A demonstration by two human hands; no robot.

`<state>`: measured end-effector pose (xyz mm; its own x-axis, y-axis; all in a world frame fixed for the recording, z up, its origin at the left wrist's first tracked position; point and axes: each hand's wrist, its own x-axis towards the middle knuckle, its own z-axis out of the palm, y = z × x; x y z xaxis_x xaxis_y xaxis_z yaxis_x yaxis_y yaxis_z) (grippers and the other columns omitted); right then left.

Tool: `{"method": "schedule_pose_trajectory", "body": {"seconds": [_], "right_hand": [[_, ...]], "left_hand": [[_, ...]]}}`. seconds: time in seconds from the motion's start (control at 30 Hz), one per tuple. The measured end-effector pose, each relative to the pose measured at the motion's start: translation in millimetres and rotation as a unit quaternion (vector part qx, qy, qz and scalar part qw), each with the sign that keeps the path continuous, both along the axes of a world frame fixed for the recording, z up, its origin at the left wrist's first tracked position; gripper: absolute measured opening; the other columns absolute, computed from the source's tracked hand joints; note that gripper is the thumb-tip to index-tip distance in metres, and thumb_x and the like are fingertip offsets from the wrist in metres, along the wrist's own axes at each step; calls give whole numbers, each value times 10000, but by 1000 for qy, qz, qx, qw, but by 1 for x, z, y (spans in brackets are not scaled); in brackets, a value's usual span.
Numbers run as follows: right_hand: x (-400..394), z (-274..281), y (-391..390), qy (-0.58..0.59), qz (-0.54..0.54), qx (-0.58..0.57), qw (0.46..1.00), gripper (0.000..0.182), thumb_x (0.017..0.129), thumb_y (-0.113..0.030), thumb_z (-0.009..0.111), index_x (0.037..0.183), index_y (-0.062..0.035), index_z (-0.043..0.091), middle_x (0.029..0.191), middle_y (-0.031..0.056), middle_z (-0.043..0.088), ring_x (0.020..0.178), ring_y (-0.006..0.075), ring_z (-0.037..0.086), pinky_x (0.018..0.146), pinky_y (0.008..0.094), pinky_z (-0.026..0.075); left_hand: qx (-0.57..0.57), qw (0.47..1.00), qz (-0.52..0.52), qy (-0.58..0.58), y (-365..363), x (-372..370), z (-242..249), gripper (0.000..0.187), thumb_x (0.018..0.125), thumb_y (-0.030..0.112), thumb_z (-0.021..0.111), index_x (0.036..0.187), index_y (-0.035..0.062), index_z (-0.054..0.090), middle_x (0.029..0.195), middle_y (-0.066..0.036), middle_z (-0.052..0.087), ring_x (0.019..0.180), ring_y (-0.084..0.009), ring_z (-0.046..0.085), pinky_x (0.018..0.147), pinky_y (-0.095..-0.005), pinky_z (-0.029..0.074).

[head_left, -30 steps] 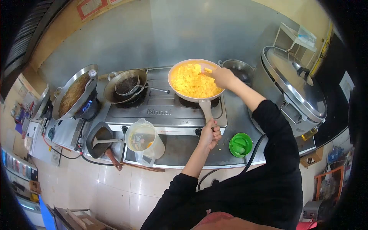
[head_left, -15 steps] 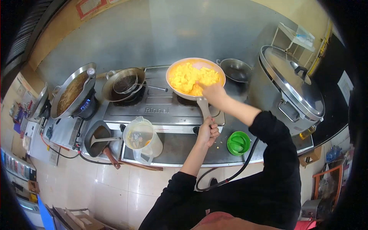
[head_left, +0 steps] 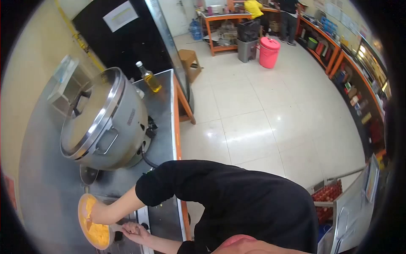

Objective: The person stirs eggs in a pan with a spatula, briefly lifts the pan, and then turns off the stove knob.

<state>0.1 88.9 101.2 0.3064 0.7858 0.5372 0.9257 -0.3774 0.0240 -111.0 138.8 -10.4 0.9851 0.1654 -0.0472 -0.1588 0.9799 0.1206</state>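
Note:
A light-coloured frying pan (head_left: 80, 210) with scrambled eggs (head_left: 100, 235) sits at the lower left of the head view. My left hand (head_left: 134, 233) is closed round the pan's handle (head_left: 116, 227). Over the eggs, my right hand (head_left: 100, 213) reaches into the pan with its fingers closed. Whatever it grips is mostly hidden; only a small brownish end shows by the fingertips. Just beyond the pan stands a small dark wok (head_left: 88, 174).
A large lidded metal cooker (head_left: 127, 127) stands past the stove, with an oil bottle (head_left: 151, 79) behind it. A stool (head_left: 189, 63), a pink bin (head_left: 269, 53) and a grey bin (head_left: 247, 51) are on the tiled floor. Two people stand at the far counters.
My view has swung to the right, so the pan now appears at the lower left and the room shows. My left hand stays on the handle and my right hand over the eggs.

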Motion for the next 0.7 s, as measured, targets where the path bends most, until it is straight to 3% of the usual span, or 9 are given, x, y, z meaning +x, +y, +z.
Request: {"method": "schedule_pose_trajectory", "body": {"seconds": [0.03,0.1,0.3,0.4,0.5,0.57,0.6,0.67,0.7], "right_hand": [[-11,7,-24,58,-27,-104,993,322,675,-151,542,981,-57,514,631,79,550,615,227,551,541,322,436],[-10,-1,-47,99,63,197,973,254,653,-137,538,888,-47,569,580,115,548,541,274,549,478,346,429],[-12,6,-70,289,-62,75,952,263,611,-130,552,866,-136,614,590,122,549,570,294,549,508,365,437],[-15,4,-68,294,-56,98,949,273,617,-148,549,885,-155,601,600,119,549,581,297,547,523,367,441],[-16,5,-67,267,2,121,956,189,617,-150,551,795,-117,604,632,121,565,598,294,551,534,368,441],[-15,17,-77,342,142,232,899,196,605,-179,567,787,-115,601,648,119,568,606,284,553,538,369,439],[-5,16,-76,313,162,257,900,197,598,-194,574,775,-113,601,646,118,568,601,280,554,535,369,438],[13,11,-64,272,154,262,913,204,583,-223,588,752,-109,600,641,116,568,593,272,555,529,369,437],[25,11,-52,239,113,222,939,183,594,-212,573,726,-88,599,633,125,568,591,278,560,528,371,445]], "left_hand": [[2,999,-18,-32,7,1,-9,191,831,159,409,713,10,391,507,11,252,384,-74,239,357,-184,248],[47,998,-20,-33,15,3,-17,177,823,156,423,739,1,416,514,5,262,392,-82,255,371,-194,277],[29,999,13,44,6,1,-4,161,796,84,429,660,41,353,477,-6,290,353,-78,255,314,-194,267],[35,999,9,38,5,0,-3,167,803,101,425,661,43,358,490,-1,281,368,-81,260,333,-197,273],[39,999,-18,-1,17,5,-16,189,813,124,417,652,60,341,501,8,265,381,-73,254,344,-190,266],[130,991,-30,-28,4,2,-4,282,816,118,394,573,129,251,452,39,214,341,-38,195,299,-174,207],[153,974,81,143,-15,2,16,295,817,136,395,561,138,248,444,45,203,330,-36,194,281,-181,190],[115,984,21,135,-6,0,6,266,824,162,380,572,138,300,446,47,244,324,-36,211,271,-185,176],[93,993,-11,70,1,-2,-5,229,830,166,374,608,115,363,454,47,270,324,-40,218,273,-179,179]]}}
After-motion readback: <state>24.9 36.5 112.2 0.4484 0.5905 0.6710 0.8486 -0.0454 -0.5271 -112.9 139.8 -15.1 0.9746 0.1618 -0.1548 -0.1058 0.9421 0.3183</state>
